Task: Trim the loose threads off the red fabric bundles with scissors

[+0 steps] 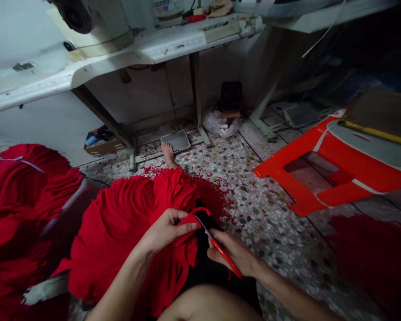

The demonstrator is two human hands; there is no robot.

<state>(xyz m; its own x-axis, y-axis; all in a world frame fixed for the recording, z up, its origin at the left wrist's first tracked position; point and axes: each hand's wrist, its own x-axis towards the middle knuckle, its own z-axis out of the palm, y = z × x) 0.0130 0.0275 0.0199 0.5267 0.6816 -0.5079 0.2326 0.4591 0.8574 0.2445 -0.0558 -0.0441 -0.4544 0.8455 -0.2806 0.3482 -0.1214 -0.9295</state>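
Note:
Between finger and thumb, my left hand (175,228) pinches the edge of a piece of red fabric (116,223). The fabric lies in a large folded heap over my lap and leg. My right hand (229,252) is closed around red-handled scissors (222,252). Their blades point up and left and meet the fabric edge beside my left fingertips. A thin red strip curls above the blades. Whether the blades are apart is too small to tell.
Red scraps (217,191) litter the speckled floor (254,232). Another red fabric pile (26,187) stands at left. An orange stool (337,174) is on the right. Ahead is a sewing table (173,49) with a machine (96,26), a foot pedal (178,140) below it.

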